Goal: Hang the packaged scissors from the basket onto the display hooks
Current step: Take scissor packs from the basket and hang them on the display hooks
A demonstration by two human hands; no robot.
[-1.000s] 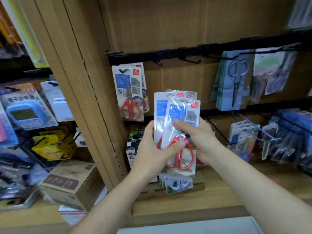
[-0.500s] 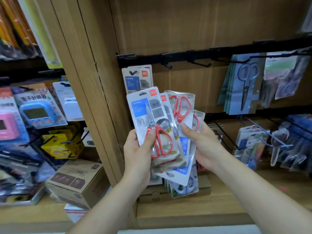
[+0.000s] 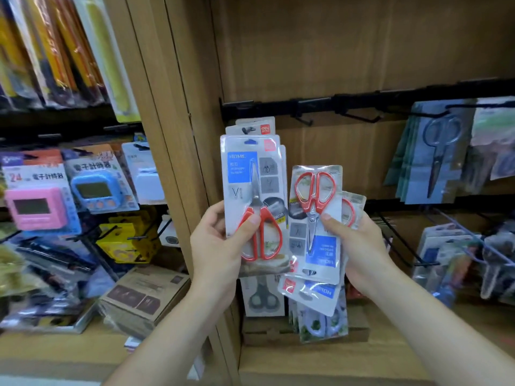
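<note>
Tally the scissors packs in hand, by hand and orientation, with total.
Left hand, handles-down scissors pack: 1
Right hand, handles-up scissors packs: 2
Total: 3 plainly seen; an edge behind the left-hand pack may be another.

both arms are bare and reach up and forward. the left arm comes up from the bottom middle. the right arm comes in from the bottom right corner. the two hands are side by side, near each other but not touching. the left hand grips one pack of scissors held upright, with its thumb pressed on the front and its fingers curled round the edge. the right hand grips a small stack of packs held upside down, thumb on the front, fingers behind.
</note>
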